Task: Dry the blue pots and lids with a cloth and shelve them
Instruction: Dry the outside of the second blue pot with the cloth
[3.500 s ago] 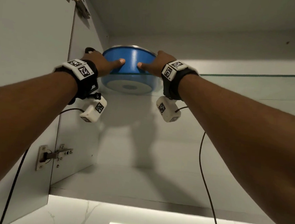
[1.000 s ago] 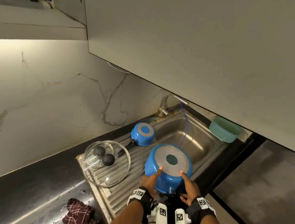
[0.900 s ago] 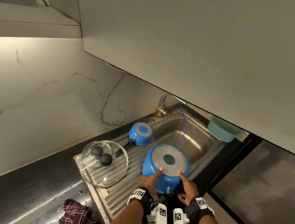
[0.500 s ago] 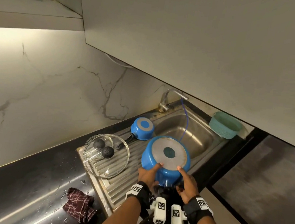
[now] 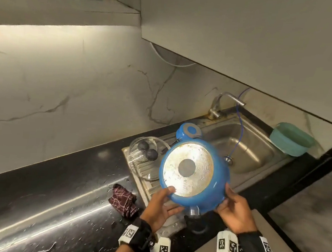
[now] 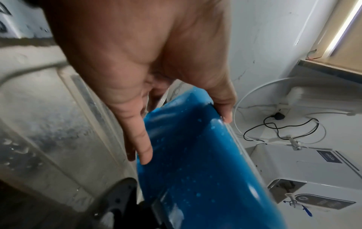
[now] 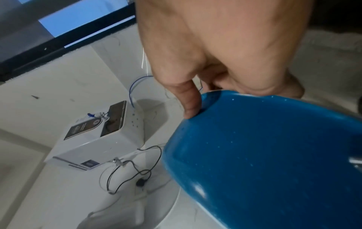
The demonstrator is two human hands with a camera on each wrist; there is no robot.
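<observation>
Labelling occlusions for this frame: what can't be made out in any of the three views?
- Inside of the big upside-down blue pot: all views show only its base and outer wall.
- Its black handle: the pot hides most of it in the head view; cut off in the left wrist view.
- Fingers of the left hand and right hand: hidden under the pot.
- Small blue saucepan: partly hidden behind the big pot.
- Box label: too blurred to read.

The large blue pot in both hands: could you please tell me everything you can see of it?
The large blue pot is held upside down and tilted above the draining board, its round silvery base with a grey centre facing the head camera. The walls look like glossy blue enamel, dotted with water droplets. A dark handle hangs at its near side. The left hand and right hand each grip the wall, thumbs on the outside.
</observation>
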